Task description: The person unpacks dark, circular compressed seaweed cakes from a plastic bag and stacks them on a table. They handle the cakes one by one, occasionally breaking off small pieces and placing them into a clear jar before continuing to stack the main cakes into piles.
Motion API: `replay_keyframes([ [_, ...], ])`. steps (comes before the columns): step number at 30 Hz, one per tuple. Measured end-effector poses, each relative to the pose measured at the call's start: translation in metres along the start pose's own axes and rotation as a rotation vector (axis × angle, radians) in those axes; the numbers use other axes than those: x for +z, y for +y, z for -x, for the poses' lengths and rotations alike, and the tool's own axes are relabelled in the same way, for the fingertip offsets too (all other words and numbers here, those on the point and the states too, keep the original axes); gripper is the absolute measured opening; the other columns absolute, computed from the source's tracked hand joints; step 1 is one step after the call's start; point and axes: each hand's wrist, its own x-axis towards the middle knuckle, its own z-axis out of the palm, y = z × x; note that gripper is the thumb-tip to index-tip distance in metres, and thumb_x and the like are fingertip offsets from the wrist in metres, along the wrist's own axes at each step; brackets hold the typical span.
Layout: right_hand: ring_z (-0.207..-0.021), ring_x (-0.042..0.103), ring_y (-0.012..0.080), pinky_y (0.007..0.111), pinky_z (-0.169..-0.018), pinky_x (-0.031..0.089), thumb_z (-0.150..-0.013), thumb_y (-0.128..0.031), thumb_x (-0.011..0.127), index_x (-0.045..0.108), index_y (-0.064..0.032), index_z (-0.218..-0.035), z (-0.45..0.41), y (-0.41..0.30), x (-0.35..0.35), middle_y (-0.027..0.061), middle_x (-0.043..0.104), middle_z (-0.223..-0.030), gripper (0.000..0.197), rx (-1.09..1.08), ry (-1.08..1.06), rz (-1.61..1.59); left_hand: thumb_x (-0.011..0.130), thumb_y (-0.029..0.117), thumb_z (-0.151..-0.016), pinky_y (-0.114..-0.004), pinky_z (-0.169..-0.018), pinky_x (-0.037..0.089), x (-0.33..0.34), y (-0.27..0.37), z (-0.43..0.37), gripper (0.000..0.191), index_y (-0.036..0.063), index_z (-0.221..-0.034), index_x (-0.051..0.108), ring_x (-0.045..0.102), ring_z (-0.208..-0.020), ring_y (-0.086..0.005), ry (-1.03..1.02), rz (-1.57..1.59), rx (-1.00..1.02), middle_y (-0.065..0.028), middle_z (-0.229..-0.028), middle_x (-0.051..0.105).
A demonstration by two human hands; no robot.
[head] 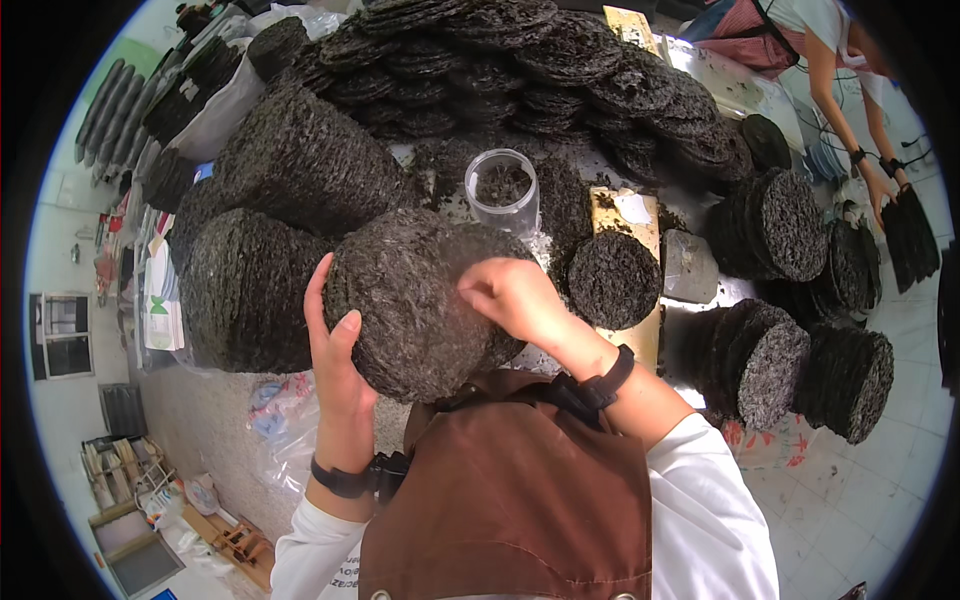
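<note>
My left hand grips the left edge of a round, dark dried seaweed cake, thumb on its face. At the right side of that face is my right hand, thumb and fingertips pinched together; whether something small is between them I cannot tell. Another seaweed cake shows partly behind, under my right hand. A clear plastic jar with dark flakes in it stands just beyond. Right of my right wrist, a smaller round seaweed cake lies on a yellowish board.
Large stacks of seaweed cakes lie on the left, with a long heap at the back. More stacks are on the right, beside a grey block. At upper right, a co-worker's hands hold a dark stack.
</note>
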Motion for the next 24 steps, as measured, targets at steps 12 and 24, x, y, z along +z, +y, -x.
replay_keyframes([
  [12, -0.075, 0.064, 0.0122, 0.025, -0.067, 0.052, -0.089, -0.003, 0.054, 0.058, 0.0003, -0.086, -0.006, 0.014, -0.001, 0.0070, 0.066, -0.081, 0.006, 0.210, -0.123, -0.417, 0.055, 0.021, -0.077, -0.041, -0.098, 0.042, -0.010, -0.005, -0.001, 0.065, 0.0072, -0.137, 0.033, 0.048, -0.116, -0.0280, 0.055, -0.061, 0.028, -0.0154, -0.130, 0.044],
  [24, -0.111, 0.053, 0.0337, 0.039, -0.092, 0.043, -0.071, -0.037, 0.074, 0.043, 0.0038, -0.126, -0.060, -0.030, -0.050, 0.0246, 0.051, -0.121, 0.075, 0.107, -0.047, -0.070, 0.055, 0.014, -0.086, -0.037, -0.100, 0.038, 0.003, -0.005, -0.008, 0.059, 0.0072, -0.138, 0.028, 0.044, -0.117, -0.0236, 0.003, -0.012, 0.017, -0.0141, -0.130, 0.041],
])
